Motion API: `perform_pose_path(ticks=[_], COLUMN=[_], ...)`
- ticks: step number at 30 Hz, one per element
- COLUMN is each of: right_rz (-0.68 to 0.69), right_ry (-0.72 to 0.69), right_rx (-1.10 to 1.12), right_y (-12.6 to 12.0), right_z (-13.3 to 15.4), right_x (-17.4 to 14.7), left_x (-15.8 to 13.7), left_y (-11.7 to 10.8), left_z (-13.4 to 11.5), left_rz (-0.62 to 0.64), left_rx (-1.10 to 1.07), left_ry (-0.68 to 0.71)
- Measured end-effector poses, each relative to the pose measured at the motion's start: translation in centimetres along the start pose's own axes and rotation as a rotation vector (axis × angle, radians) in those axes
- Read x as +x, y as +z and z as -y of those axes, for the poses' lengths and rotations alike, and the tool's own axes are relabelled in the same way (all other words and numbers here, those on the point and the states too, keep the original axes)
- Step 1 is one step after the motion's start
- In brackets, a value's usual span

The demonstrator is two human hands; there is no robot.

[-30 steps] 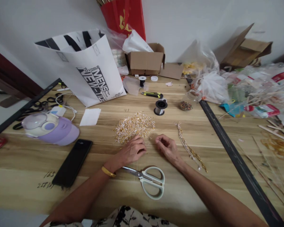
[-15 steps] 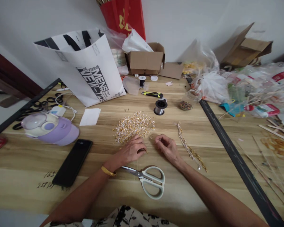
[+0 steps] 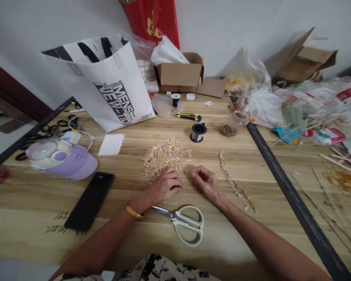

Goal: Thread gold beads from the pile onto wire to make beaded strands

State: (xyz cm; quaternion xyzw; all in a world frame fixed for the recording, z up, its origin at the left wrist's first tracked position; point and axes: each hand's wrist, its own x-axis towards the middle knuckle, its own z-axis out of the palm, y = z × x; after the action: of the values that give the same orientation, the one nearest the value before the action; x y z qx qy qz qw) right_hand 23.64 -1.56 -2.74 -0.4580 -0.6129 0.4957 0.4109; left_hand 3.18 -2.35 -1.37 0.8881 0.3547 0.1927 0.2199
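Observation:
A heap of small gold and silver jewellery pieces (image 3: 163, 154) lies on the wooden table. My left hand (image 3: 166, 183) is at the heap's near edge, fingers closed in a pinch; what they hold is too small to make out. To the right of it my right hand (image 3: 205, 181) rests on its side on the table, thumb and fingertips pressed together, their contents hidden. A few tiny pieces (image 3: 186, 170) lie between the two hands. Below the left hand lie scissors with pale handles (image 3: 190, 224). Silver and gold chains (image 3: 234, 181) stretch along the table right of my right hand.
A black phone (image 3: 90, 201) and a purple-and-white bottle (image 3: 62, 158) lie at left. Behind the heap are a wire spool (image 3: 197, 132), a yellow-black cutter (image 3: 188, 116), a glass jar (image 3: 234, 125) and a white bag (image 3: 102, 86). Plastic packaging (image 3: 316, 109) piles up at right.
My left hand has shifted very slightly right, its fingers turned a little further down. My right hand stays in place.

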Motion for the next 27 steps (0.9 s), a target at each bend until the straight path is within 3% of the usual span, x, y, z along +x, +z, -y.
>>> perform_pose_path(ticks=[27], right_rz=[0.005], right_ry=[0.013], right_rx=[0.011], right_y=[0.02], right_z=[-0.09], right_x=[0.01], left_x=[0.33], left_y=[-0.26], left_z=[-0.31], left_rz=[-0.014], left_rx=[0.053], left_ry=[-0.024])
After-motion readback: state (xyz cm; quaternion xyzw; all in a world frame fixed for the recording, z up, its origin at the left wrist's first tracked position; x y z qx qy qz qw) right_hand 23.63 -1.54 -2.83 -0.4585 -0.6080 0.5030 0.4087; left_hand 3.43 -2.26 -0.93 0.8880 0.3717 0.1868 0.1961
